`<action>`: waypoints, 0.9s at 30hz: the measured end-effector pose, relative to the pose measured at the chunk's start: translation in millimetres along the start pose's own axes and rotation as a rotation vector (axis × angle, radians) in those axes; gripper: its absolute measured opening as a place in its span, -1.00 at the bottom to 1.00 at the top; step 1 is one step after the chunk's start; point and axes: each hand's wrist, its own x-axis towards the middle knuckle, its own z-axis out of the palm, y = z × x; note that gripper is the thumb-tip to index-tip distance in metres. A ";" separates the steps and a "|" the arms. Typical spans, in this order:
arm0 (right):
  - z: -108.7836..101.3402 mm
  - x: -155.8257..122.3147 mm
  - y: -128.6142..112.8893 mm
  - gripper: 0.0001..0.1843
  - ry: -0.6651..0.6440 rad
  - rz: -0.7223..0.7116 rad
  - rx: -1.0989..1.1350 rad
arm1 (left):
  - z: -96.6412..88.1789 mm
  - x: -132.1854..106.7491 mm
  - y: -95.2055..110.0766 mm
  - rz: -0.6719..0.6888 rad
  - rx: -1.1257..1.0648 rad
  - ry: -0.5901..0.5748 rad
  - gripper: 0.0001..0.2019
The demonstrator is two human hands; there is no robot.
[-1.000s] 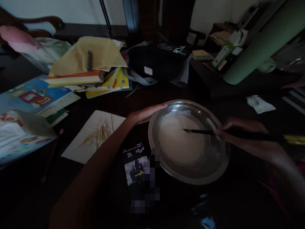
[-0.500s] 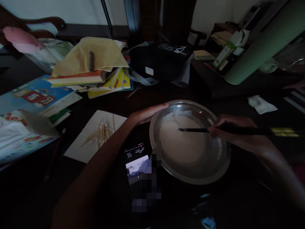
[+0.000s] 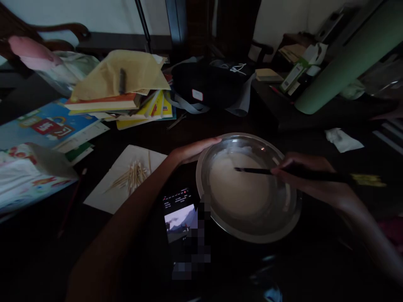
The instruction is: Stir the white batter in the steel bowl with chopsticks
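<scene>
**Dim tabletop: bowl of pale mix, one hand on the rim, one on a stick**

- Metal bowl (image 3: 201, 184) sits on the dark tabletop (image 3: 151, 136), centre-right of the head view. A pale, smooth mix (image 3: 239, 191) fills its bottom.
- Left hand (image 3: 192, 152) lies against the far-left outside of the bowl rim. Its fingers are straight and side by side, flat to the metal, not curled round it. The thumb cannot be made out.
- Right hand (image 3: 304, 174) is over the bowl's right rim, its fingers clamped on a dark stick (image 3: 252, 170). The stick runs level and points left, its tip over the middle of the mix. Whether the tip touches the mix cannot be told. A yellowish end shows beyond the hand.
- A lit phone (image 3: 179, 216) lies just beside the bowl's near-left edge, partly under the left forearm.
- Left of the bowl is a white sheet (image 3: 103, 197) with a loose heap of toothpicks (image 3: 134, 174) on it.
- Farther back, a book pile (image 3: 138, 110) sits under a yellow envelope (image 3: 119, 73). A black bag (image 3: 208, 82) is right of it.
- Far left: a blue booklet (image 3: 47, 126) and a tissue pack (image 3: 31, 176).
- Right side: a crumpled tissue (image 3: 343, 139) and a slanting green roll (image 3: 340, 58), both well apart from the bowl.
- Nothing lies between the hands and the bowl.
</scene>
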 end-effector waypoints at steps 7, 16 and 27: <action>-0.3 -35.2 4.9 -0.79 -0.249 -0.045 0.035 | -0.4 1.3 0.4 0.005 -0.038 -0.055 -0.63; -7.7 -11.7 2.9 -0.73 -0.015 -0.028 -0.042 | 0.1 0.6 0.9 0.019 -0.027 -0.042 -0.65; 0.9 7.4 -10.6 -0.78 -0.166 -0.111 0.055 | 0.2 0.6 0.3 0.009 -0.009 0.002 -0.63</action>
